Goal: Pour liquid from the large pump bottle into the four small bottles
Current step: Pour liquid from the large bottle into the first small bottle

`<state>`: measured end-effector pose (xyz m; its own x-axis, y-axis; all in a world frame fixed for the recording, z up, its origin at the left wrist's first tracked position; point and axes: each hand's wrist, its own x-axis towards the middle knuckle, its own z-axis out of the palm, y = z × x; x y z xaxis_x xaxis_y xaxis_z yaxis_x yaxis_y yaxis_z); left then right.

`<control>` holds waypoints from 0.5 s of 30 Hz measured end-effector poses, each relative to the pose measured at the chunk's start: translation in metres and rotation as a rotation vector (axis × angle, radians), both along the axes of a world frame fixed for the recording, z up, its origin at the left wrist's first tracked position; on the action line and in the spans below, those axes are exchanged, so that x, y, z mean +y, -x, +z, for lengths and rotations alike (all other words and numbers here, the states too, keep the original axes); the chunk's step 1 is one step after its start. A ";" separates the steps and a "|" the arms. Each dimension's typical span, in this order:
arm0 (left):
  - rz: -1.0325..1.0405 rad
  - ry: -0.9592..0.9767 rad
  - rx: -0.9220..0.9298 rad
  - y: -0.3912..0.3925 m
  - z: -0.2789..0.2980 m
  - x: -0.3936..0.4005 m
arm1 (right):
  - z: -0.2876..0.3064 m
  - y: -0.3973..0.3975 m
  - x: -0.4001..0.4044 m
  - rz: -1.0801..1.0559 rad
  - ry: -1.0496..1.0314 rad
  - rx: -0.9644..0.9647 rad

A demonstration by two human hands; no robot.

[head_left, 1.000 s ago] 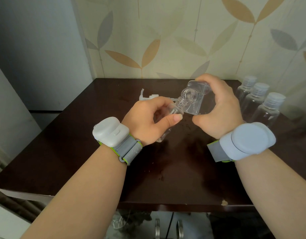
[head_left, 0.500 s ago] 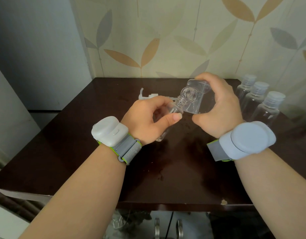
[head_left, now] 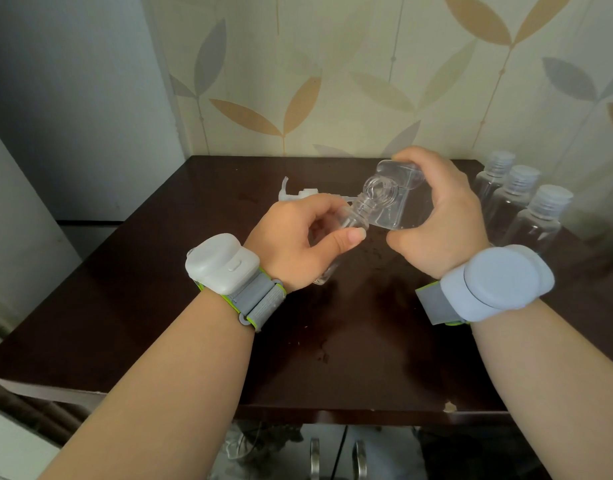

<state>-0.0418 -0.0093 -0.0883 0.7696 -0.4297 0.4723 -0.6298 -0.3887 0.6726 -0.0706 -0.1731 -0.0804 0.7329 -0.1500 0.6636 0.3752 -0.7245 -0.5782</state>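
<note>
Pump bottle (head_left: 391,199), without its pump, is tipped in the right hand (head_left: 436,216), mouth against the open neck of a small bottle (head_left: 350,220) gripped slanted by the left hand (head_left: 298,237); fingers curl around both, so liquid passes above the surface (head_left: 159,271). Three capped bottles (head_left: 519,206) wait at right.
</note>
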 end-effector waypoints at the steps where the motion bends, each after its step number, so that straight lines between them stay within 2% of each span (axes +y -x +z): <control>1: 0.002 0.000 -0.002 0.000 0.000 0.000 | 0.000 0.000 0.000 0.000 0.001 -0.002; 15: 0.004 -0.004 -0.008 0.000 0.000 0.000 | 0.000 0.000 -0.001 -0.010 0.012 0.000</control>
